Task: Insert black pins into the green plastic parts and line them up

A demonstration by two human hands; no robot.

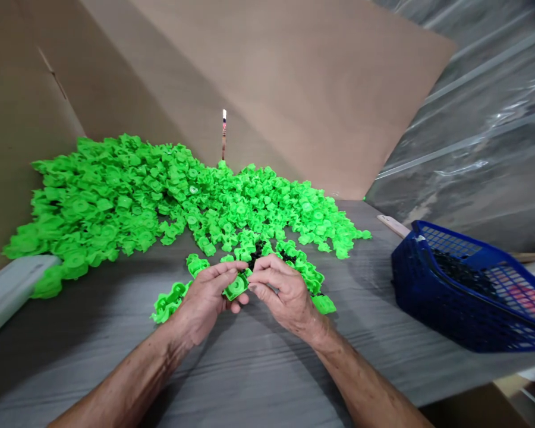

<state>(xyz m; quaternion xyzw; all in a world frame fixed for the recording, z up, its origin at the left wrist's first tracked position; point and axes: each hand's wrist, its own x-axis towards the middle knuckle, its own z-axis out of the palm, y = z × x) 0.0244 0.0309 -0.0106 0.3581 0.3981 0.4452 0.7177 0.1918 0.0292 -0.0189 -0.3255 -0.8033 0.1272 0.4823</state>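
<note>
My left hand [205, 300] and my right hand [282, 291] meet over the grey table [249, 368], fingers pinched together on one bright green plastic part [236, 286] held between them. Just behind my fingers lies a small heap of black pieces [257, 252] among loose green parts. A big pile of the same green parts [160, 202] spreads across the table beyond my hands, from the far left to the middle. A few more green parts [167, 302] lie to the left of my left wrist.
A blue plastic basket [450, 297] with dark pieces inside stands at the right table edge. Brown cardboard sheets [294, 89] wall off the back and left. Clear plastic sheeting [481, 119] hangs at the right. A pale block [9, 291] lies at the left edge.
</note>
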